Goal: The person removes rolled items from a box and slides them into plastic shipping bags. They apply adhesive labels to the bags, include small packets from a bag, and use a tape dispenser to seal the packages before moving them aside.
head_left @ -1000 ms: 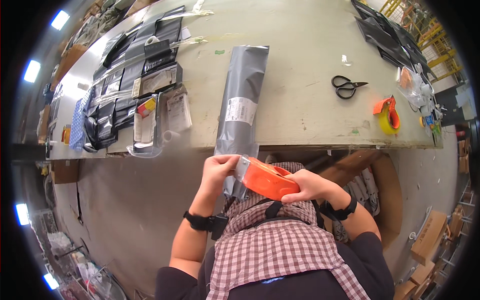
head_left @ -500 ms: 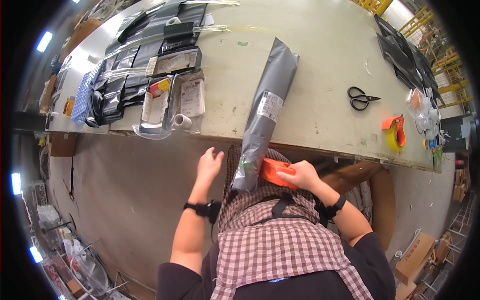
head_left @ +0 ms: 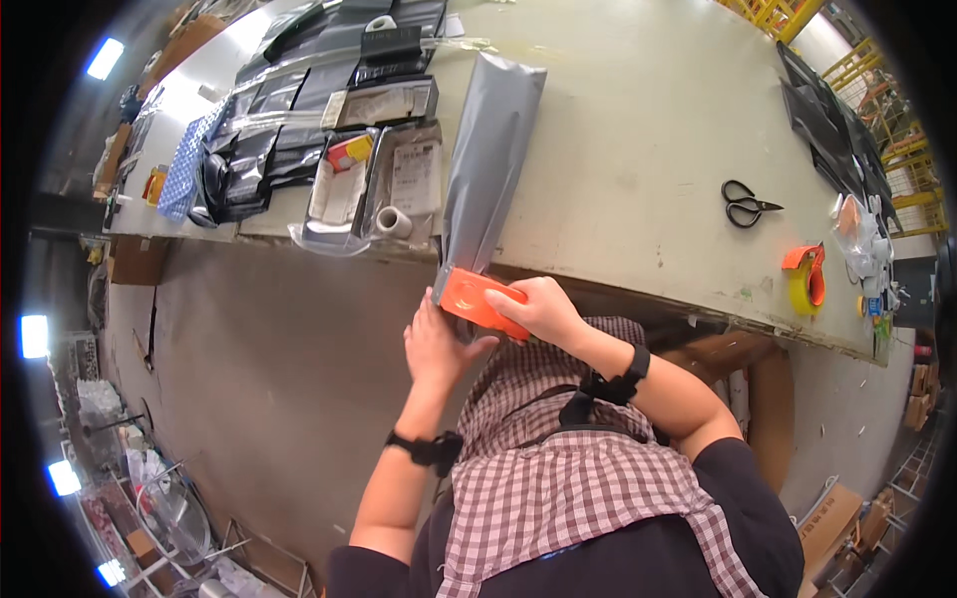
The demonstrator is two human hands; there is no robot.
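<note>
A long grey plastic mailer bag, wrapped round something long, lies on the table with its near end over the front edge. My right hand is closed round an orange tape dispenser, which is pressed across the bag's near end. My left hand is open, its fingers stretched and thumb apart, against the left side of that end. The dispenser partly covers the end of the bag.
Black-handled scissors and an orange dispenser with yellow tape lie at the right. On the left are a box of labels, a white roll and stacked black bags. More black bags lie far right.
The bag has swung left and turned, so its white label no longer shows. My right hand has brought the dispenser left across the bag's end, and my left hand has come up to that end.
</note>
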